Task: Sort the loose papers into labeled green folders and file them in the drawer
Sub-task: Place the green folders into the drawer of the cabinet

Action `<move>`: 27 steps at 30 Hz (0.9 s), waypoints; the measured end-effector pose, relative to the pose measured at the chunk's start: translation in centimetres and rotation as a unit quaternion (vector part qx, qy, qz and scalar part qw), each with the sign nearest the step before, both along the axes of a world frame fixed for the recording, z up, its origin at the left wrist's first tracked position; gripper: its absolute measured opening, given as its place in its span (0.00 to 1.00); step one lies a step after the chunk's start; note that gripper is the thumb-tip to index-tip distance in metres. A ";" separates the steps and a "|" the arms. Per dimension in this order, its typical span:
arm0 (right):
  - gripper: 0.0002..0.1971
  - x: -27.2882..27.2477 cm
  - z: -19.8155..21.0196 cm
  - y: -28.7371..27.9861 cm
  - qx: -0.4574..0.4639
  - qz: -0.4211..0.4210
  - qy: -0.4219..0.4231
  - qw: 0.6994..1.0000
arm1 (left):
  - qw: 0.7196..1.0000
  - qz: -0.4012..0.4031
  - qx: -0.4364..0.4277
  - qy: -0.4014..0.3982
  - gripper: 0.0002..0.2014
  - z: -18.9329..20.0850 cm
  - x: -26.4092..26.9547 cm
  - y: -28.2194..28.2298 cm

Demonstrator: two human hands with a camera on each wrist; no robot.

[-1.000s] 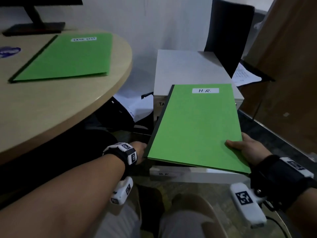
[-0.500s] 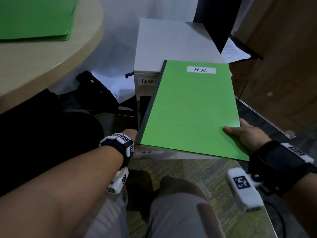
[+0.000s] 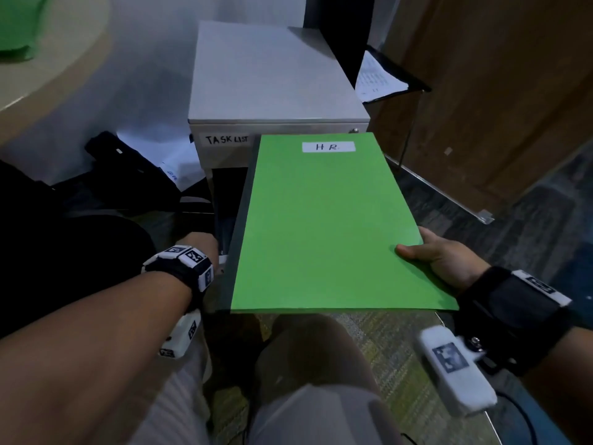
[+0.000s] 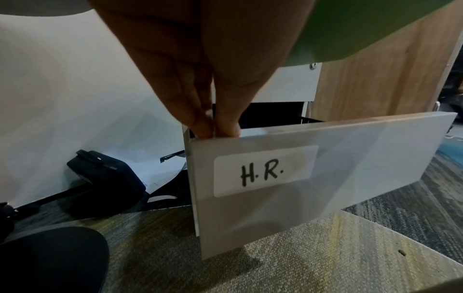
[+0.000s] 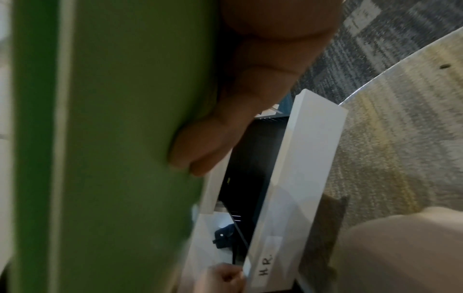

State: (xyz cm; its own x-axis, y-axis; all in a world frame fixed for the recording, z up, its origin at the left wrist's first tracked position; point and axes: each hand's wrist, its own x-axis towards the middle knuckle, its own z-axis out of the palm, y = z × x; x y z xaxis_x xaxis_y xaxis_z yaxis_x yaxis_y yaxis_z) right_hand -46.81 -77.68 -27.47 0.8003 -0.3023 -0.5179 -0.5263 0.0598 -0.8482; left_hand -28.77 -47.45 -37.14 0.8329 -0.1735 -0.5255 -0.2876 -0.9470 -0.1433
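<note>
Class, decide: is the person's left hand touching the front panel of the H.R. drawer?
Touching. The left wrist view shows the left hand with its fingers hooked over the top edge of the H.R. drawer front panel.

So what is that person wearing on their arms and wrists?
Both forearms are bare, with no sleeves. The left hand has a black wrist strap topped with white blocks printed with black square-pattern markers, and a small white marked unit hangs beneath. The right hand has a wider black wrap with a white marker tag, a white camera-like box bearing a square marker, and a thin black cable trailing from it.
</note>
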 end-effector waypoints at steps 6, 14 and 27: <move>0.13 -1.4 -2.0 0.4 -0.013 0.033 0.038 0.999 | 1.000 -0.017 0.024 -0.008 0.13 -0.7 -0.4 0.3; 0.10 2.8 -6.6 0.2 -0.122 0.093 0.100 0.983 | 0.999 -0.005 0.019 0.028 0.13 0.6 -1.0 -0.1; 0.21 11.8 -11.9 1.0 -0.177 0.110 0.180 0.961 | 0.994 0.019 0.012 0.109 0.15 1.2 0.9 0.9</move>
State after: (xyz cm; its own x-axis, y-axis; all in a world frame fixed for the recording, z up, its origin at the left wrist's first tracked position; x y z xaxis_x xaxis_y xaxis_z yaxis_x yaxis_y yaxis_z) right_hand -35.04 -76.64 -39.32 0.6534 -0.3554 -0.6684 -0.7563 -0.3455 -0.5556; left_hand -27.83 -46.52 -35.90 0.7046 -0.1290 -0.6978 -0.2774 -0.9551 -0.1036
